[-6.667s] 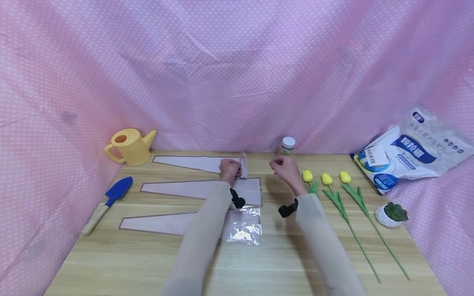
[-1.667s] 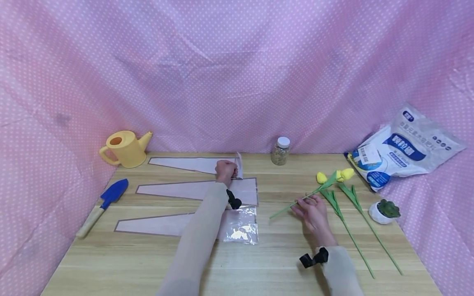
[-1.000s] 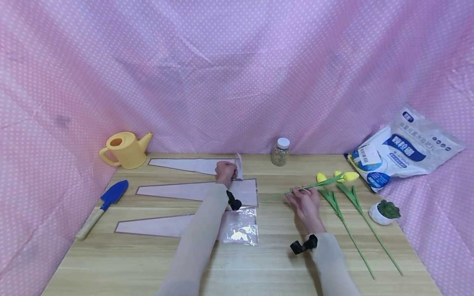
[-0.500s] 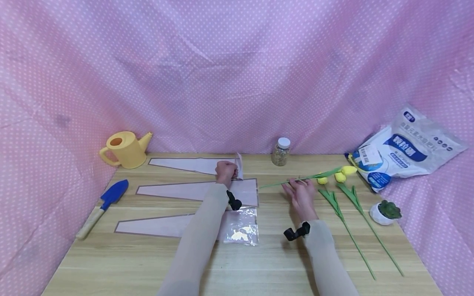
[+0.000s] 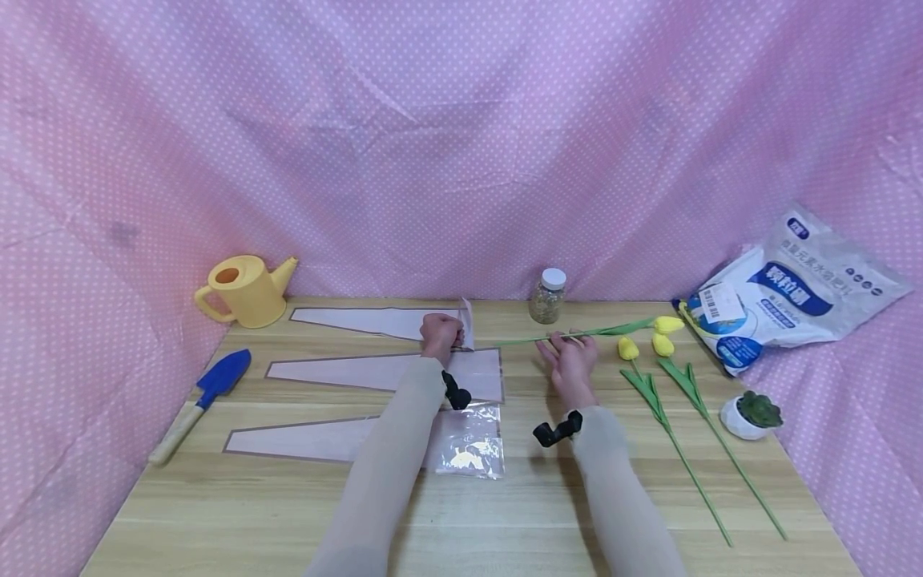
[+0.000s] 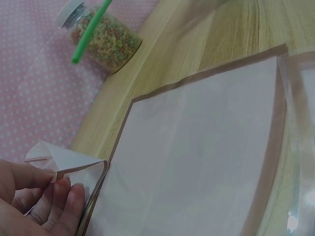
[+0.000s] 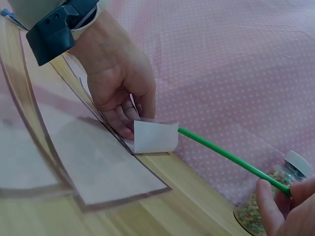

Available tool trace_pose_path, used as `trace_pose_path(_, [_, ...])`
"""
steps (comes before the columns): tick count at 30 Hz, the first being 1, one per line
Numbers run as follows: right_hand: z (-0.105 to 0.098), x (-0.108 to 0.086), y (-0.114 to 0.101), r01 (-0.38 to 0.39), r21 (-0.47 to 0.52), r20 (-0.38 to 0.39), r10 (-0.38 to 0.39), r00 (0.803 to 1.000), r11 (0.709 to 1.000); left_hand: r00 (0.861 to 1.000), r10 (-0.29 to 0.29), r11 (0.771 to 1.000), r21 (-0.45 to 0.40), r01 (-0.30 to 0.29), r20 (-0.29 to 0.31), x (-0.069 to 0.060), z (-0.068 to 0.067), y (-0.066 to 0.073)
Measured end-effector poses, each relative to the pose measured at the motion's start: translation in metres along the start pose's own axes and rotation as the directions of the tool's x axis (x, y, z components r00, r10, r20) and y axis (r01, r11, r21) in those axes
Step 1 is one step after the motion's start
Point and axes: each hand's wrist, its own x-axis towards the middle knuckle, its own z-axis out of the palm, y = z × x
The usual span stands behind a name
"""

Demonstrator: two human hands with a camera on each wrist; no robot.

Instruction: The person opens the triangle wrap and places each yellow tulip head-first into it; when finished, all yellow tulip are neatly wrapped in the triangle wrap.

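At the back sleeve (image 5: 375, 320), my left hand (image 5: 441, 332) pinches the wide end's edge, which stands up and gapes in the left wrist view. My right hand (image 5: 571, 365) holds one yellow tulip (image 5: 667, 324) by its green stem (image 7: 226, 155), the bloom pointing right. In the left wrist view the stem's free end (image 6: 87, 39) hangs over the table side of the jar. The right wrist view shows the stem tip beside the raised flap (image 7: 155, 137) of the sleeve; whether they touch I cannot tell. Two more tulips (image 5: 628, 348) lie at the right.
Two further tapered sleeves (image 5: 339, 370) lie in front of the first. A lidded jar (image 5: 548, 296) stands behind my right hand. On the left are a yellow watering can (image 5: 248, 292) and a blue trowel (image 5: 223, 375); on the right, a fertilizer bag (image 5: 786, 292) and a potted succulent (image 5: 750, 415).
My right hand has taken up a tulip and moved left and back with it, the stem turning nearly level across the view. My left hand has stayed at the back sleeve.
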Motion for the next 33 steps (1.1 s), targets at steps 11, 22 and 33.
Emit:
trace_pose_path(11, [0.030, 0.010, 0.014, 0.048, 0.029, -0.056, -0.046, 0.997, 0.998, 1.000, 0.001, 1.000, 0.025, -0.001, -0.002, -0.002, -0.001, 0.002])
trace_pose_path(22, [0.056, 0.015, 0.028, 0.135, 0.051, -0.081, -0.130, 0.988, 0.990, 1.000, 0.010, 1.000, -0.014, -0.010, 0.016, -0.002, 0.000, 0.001])
trace_pose_path(33, [0.066, 0.015, 0.040, 0.193, -0.004, -0.056, -0.193, 0.980, 0.981, 1.000, 0.009, 1.000, 0.018, -0.009, 0.000, -0.004, 0.001, 0.003])
